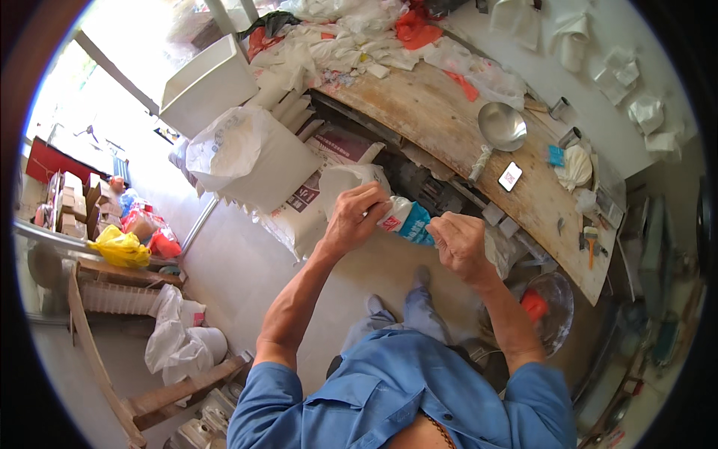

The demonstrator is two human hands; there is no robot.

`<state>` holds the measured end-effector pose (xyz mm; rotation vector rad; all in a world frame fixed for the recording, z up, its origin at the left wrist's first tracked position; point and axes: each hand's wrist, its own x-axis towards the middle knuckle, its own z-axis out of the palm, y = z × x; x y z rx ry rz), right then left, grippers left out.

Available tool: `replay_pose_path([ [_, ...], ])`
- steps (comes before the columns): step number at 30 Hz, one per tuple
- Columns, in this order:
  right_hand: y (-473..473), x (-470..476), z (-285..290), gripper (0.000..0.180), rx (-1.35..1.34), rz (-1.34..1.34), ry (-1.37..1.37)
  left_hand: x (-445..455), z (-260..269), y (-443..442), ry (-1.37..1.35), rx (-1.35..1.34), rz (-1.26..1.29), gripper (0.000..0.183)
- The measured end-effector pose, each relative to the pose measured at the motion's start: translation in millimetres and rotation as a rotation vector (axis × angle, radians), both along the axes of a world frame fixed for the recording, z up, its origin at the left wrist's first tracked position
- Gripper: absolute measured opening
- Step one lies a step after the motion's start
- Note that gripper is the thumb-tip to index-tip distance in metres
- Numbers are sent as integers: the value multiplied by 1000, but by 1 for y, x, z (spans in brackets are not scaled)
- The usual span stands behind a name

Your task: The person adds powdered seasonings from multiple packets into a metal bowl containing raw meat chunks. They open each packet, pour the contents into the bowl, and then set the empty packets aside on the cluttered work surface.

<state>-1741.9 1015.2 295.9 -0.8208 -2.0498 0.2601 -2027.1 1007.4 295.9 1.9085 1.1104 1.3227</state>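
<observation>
A small plastic packet in blue, white and red [414, 222] is stretched between my hands, in front of my body and above the floor. My left hand [359, 218] pinches its white end with bent fingers. At the blue end, the curled fingers of my right hand [461, 244] grip the packet's edge. Printed writing covers its face. Whether the packet is torn or sealed I cannot tell. Just beyond my left hand is a white sack [350, 178], partly hidden by that hand.
A wooden worktable [426, 118] runs across the far right, with a metal ladle [502, 127], a phone [510, 176] and a brush [590, 247]. An open white sack [252, 151] stands left, near a white tub [207, 84]. A basin [558, 314] sits by my right arm.
</observation>
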Motion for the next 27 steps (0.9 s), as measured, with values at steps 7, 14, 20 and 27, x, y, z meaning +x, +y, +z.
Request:
replay_pose_path([
  [7,7,3,-7,12,-116,-100,-38,-1,5,-9,82,-45,-33,5],
  [14,20,-34,21,24,-39,125,6,1,14,11,341,156,-149,15],
  [20,61,-48,13,13,-104,232,-157,4,6,45,455,237,-139,19],
  [27,147,-1,19,5,-75,118,-196,35,-6,135,268,166,-77,17],
])
